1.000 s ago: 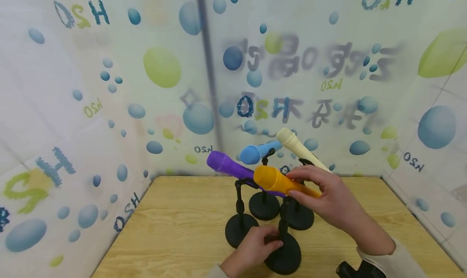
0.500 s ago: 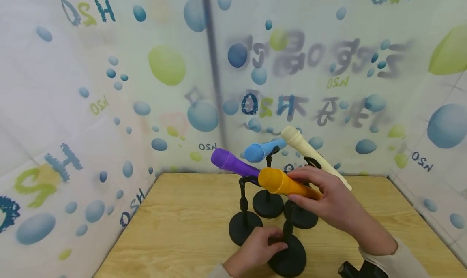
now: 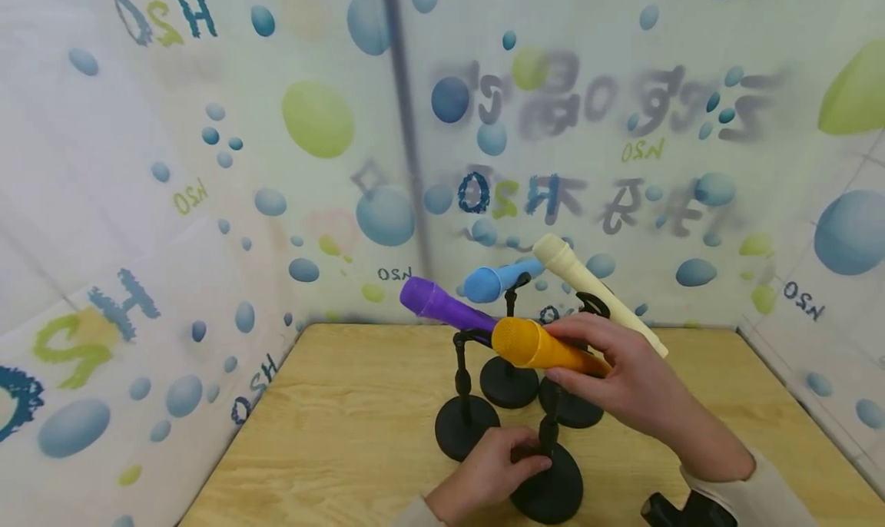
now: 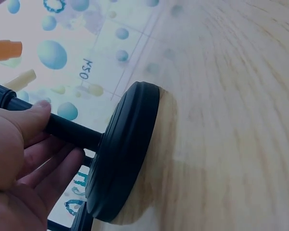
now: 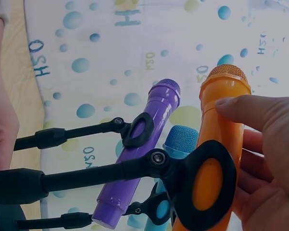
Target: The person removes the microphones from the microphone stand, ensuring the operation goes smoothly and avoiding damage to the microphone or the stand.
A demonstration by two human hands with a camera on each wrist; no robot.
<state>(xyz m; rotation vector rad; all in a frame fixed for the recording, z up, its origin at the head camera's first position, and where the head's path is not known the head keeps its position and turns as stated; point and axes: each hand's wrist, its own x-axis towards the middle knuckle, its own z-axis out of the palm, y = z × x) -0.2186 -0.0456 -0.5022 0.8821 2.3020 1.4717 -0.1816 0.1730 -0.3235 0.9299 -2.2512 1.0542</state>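
Observation:
My right hand (image 3: 622, 373) holds an orange microphone (image 3: 518, 343) by its body, thumb on one side and fingers on the other. In the right wrist view the microphone lies in the black oval clip (image 5: 185, 180) of the front stand. My left hand (image 3: 487, 465) grips that stand's pole low down, just above its round black base (image 3: 549, 492). The left wrist view shows thumb and fingers around the pole (image 4: 74, 132), with the base (image 4: 127, 149) on the wooden table.
Behind stand a purple microphone (image 3: 439, 304), a blue one (image 3: 487, 283) and a cream one (image 3: 594, 289), on black stands with round bases close together. The wooden table (image 3: 332, 412) meets patterned wall sheets (image 3: 318, 120) at the back and sides. A black object (image 3: 684, 512) sits by the right sleeve.
The head view has shifted slightly. The orange microphone has come down a little and now covers the purple one's lower end; the cream one's tail shows beyond the right hand. Both grips stay.

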